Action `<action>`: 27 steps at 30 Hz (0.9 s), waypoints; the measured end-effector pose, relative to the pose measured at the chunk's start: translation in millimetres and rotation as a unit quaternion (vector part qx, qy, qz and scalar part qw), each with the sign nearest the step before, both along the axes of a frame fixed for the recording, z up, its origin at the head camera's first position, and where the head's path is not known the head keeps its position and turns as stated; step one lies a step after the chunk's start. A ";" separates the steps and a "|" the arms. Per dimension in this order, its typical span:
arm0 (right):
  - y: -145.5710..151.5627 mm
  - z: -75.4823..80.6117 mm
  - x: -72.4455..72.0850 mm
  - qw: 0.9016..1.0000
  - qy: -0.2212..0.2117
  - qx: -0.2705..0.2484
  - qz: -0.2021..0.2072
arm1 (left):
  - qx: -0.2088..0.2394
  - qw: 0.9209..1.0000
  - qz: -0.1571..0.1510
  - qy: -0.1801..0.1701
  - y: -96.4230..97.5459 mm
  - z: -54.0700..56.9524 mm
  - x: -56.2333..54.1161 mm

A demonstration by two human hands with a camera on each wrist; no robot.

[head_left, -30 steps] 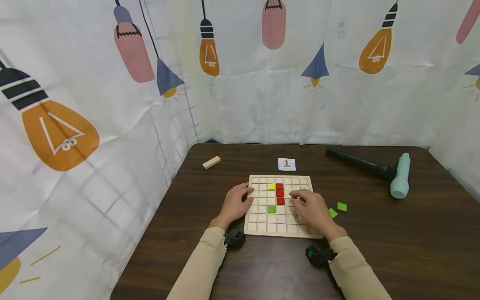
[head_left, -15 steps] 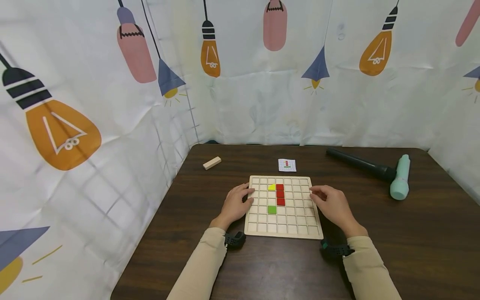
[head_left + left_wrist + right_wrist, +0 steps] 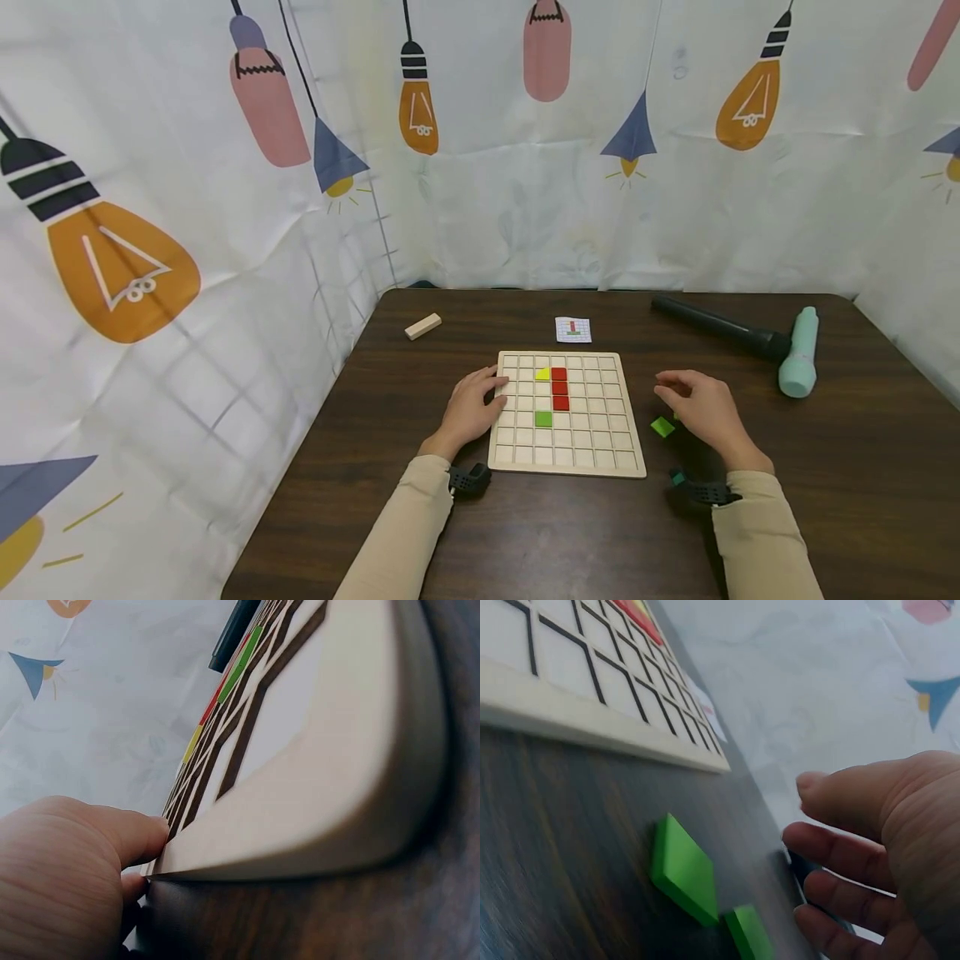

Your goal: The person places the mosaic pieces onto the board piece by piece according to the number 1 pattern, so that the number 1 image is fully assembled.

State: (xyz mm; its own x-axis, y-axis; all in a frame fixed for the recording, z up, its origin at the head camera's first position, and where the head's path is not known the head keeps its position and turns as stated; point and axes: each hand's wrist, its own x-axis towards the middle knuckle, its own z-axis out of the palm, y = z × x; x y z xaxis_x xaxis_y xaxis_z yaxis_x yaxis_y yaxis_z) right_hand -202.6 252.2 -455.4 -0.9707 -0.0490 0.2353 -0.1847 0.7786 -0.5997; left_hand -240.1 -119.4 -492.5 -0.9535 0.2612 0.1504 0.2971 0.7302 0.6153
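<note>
A pale wooden grid board (image 3: 567, 458) lies on the dark table. Set in its squares are three red tiles (image 3: 560, 388) in a column, a yellow triangular tile (image 3: 543, 374) beside the top one, and a green tile (image 3: 543, 419) lower left. My left hand (image 3: 468, 412) rests thumb and fingertips on the board's left rim. Right of the board, my right hand (image 3: 705, 414) hovers with thumb and fingers apart, holding nothing. Below its fingertips lie two loose green tiles (image 3: 684, 874); in the head view the hand mostly hides the farther one.
Behind the board lies a small card (image 3: 573, 330) printed with a red and green grid pattern. A wooden block (image 3: 423, 326) is at the far left. At the far right lie a long black rod-like object (image 3: 716, 325) and a mint-green bottle-shaped object (image 3: 799, 358).
My right hand has moved rightward from over the board to above the loose green tiles. The left hand, the board and the tiles on it stay as they were.
</note>
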 end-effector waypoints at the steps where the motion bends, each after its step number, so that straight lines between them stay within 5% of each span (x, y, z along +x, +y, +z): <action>1: 2.5 0.4 0.1 1.000 -0.002 0.003 -0.003 | 0.001 1.000 0.000 0.001 -0.1 -0.1 0.0; 16: 31.4 -1.8 3.3 0.997 -0.067 0.032 -0.006 | -0.001 1.000 0.006 0.000 0.5 -0.3 -0.4; 27: 43.7 2.4 6.2 0.986 -0.160 0.045 -0.011 | 0.002 1.000 0.004 0.002 1.0 -0.5 -1.2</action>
